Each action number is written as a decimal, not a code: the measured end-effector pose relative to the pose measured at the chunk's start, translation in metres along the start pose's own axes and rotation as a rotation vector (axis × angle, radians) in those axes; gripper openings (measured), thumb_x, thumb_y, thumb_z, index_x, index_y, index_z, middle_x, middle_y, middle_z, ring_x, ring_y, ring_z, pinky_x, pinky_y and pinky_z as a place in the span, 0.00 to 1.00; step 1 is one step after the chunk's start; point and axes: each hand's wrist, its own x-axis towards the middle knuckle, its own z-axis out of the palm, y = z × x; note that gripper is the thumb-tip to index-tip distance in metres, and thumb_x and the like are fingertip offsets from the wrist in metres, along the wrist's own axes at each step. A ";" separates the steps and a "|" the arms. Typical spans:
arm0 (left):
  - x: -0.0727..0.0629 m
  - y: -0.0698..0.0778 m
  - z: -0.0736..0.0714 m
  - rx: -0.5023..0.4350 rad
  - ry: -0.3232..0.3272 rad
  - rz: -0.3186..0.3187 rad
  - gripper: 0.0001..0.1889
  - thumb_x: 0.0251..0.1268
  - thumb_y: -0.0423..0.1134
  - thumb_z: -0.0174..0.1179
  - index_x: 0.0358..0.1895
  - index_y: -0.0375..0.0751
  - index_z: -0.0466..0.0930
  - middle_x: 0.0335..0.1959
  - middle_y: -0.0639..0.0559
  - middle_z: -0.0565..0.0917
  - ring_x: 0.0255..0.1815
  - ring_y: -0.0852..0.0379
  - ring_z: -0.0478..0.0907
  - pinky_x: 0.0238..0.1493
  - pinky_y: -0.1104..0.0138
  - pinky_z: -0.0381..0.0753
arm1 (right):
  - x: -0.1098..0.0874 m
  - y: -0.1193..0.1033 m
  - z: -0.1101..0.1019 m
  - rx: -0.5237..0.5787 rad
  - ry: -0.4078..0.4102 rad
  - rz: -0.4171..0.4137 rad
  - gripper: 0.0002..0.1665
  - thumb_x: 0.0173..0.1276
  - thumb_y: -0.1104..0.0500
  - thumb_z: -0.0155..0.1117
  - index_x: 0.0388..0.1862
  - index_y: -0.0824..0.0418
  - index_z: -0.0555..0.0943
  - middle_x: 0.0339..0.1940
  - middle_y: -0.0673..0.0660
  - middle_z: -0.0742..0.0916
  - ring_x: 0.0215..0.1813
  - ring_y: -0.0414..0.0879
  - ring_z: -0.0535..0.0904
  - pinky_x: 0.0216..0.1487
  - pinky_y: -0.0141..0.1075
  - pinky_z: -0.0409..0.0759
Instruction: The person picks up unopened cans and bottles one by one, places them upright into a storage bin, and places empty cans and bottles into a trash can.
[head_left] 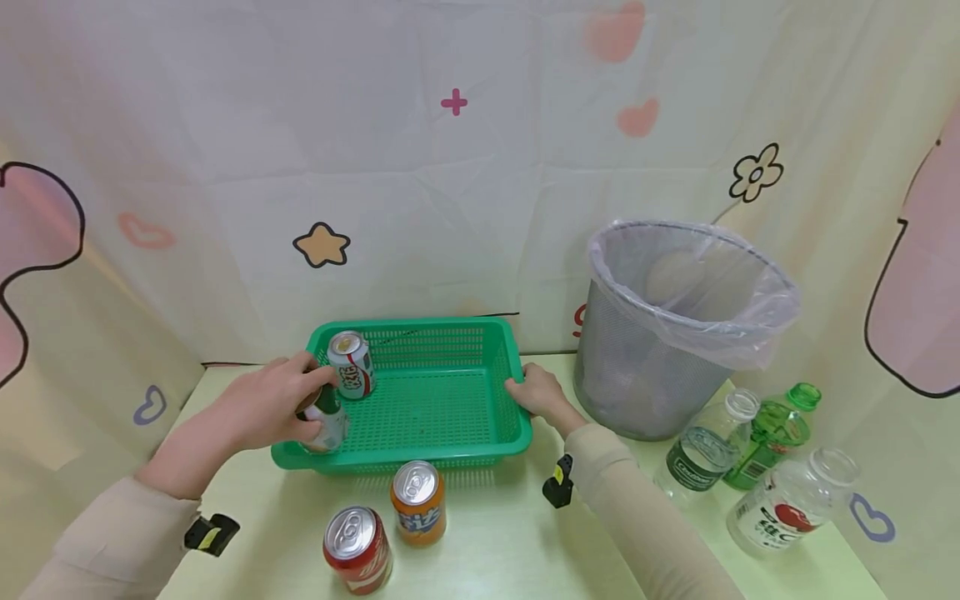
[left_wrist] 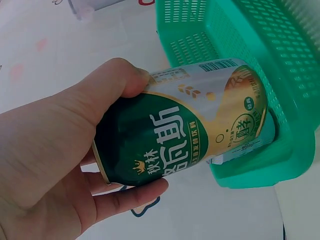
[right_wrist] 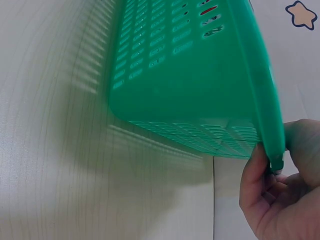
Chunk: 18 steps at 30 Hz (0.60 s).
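A green plastic basket stands on the table, its long side toward me. My left hand grips a green, white and gold drink can near its top, the can's lower end inside the basket's front left corner. Just behind it, a white and red can stands upright in the back left corner. On the right, my right hand pinches the rim of the basket's short side between thumb and fingers, also visible as the right hand in the right wrist view.
An orange soda can and a red can stand in front of the basket. At the right are a lined mesh wastebasket, a clear bottle, a green bottle and a clear jar-like bottle. A patterned curtain hangs behind.
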 end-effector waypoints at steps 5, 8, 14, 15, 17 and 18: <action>0.009 -0.002 0.004 -0.022 -0.033 0.006 0.19 0.45 0.38 0.65 0.45 0.45 0.76 0.35 0.50 0.72 0.28 0.58 0.67 0.24 0.69 0.67 | 0.000 0.001 0.001 0.004 -0.001 -0.003 0.21 0.67 0.54 0.51 0.51 0.69 0.72 0.38 0.63 0.81 0.28 0.46 0.80 0.30 0.42 0.83; 0.013 -0.002 0.006 -0.031 -0.062 -0.009 0.19 0.46 0.38 0.65 0.46 0.44 0.76 0.36 0.49 0.72 0.29 0.56 0.67 0.24 0.69 0.67 | 0.000 0.001 0.001 0.004 -0.001 -0.004 0.21 0.67 0.54 0.51 0.51 0.69 0.72 0.38 0.63 0.81 0.28 0.47 0.80 0.30 0.43 0.83; 0.022 -0.006 0.011 -0.045 -0.094 -0.028 0.19 0.46 0.37 0.64 0.45 0.45 0.75 0.39 0.47 0.71 0.30 0.55 0.66 0.22 0.69 0.66 | -0.002 -0.002 -0.001 0.003 0.000 -0.003 0.20 0.67 0.55 0.51 0.51 0.69 0.72 0.38 0.63 0.81 0.28 0.47 0.80 0.30 0.43 0.83; 0.023 -0.006 0.011 -0.045 -0.098 -0.030 0.19 0.46 0.38 0.64 0.46 0.45 0.75 0.39 0.47 0.71 0.30 0.55 0.66 0.22 0.69 0.66 | -0.002 -0.002 -0.001 0.004 0.000 -0.002 0.21 0.67 0.55 0.51 0.51 0.69 0.72 0.38 0.63 0.81 0.28 0.47 0.80 0.31 0.43 0.83; 0.025 -0.008 0.012 -0.047 -0.107 -0.032 0.19 0.46 0.38 0.65 0.45 0.46 0.75 0.39 0.47 0.71 0.29 0.55 0.66 0.22 0.69 0.66 | -0.002 -0.002 -0.002 0.005 -0.005 -0.003 0.21 0.67 0.55 0.51 0.50 0.69 0.72 0.37 0.63 0.81 0.28 0.46 0.80 0.31 0.43 0.83; 0.026 -0.008 0.013 -0.047 -0.110 -0.032 0.19 0.46 0.38 0.65 0.45 0.46 0.75 0.38 0.47 0.71 0.29 0.55 0.66 0.22 0.68 0.66 | -0.002 -0.002 -0.001 0.003 -0.007 -0.004 0.20 0.67 0.55 0.51 0.50 0.69 0.72 0.37 0.63 0.81 0.28 0.46 0.80 0.30 0.43 0.83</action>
